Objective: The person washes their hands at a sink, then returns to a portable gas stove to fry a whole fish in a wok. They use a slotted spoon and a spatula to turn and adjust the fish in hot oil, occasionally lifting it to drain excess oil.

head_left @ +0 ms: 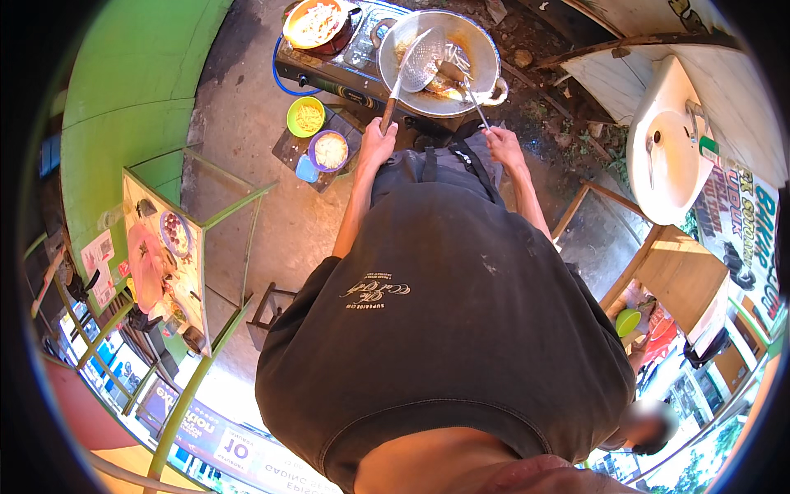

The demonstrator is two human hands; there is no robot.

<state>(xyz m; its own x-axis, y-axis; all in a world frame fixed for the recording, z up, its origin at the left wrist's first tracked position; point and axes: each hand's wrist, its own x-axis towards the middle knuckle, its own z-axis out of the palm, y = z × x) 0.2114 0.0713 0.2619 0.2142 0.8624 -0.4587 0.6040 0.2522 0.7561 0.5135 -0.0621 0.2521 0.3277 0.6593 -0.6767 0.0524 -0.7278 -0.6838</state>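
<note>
My left hand (378,143) grips the wooden handle of a perforated metal skimmer (423,69). The skimmer's round head is inside a large metal wok (483,38). In my right hand (503,147) is the thin handle of a metal spatula (452,71), its dark blade tilted beside the skimmer. Thin pale strips (457,55) lie in the wok past the blade, and browned residue coats the wall. The wok is on the right side of a gas stove (330,75). The skimmer and spatula hide part of the wok's contents.
An orange-rimmed vessel of reddish strips (315,23) sits on the stove's left. On a low wooden stand (285,148) are a green bowl (290,118), a purple bowl (313,152) and a blue container (307,169). A sink (669,179) is right; a laden table (199,259) left. Another person (645,426) is lower right.
</note>
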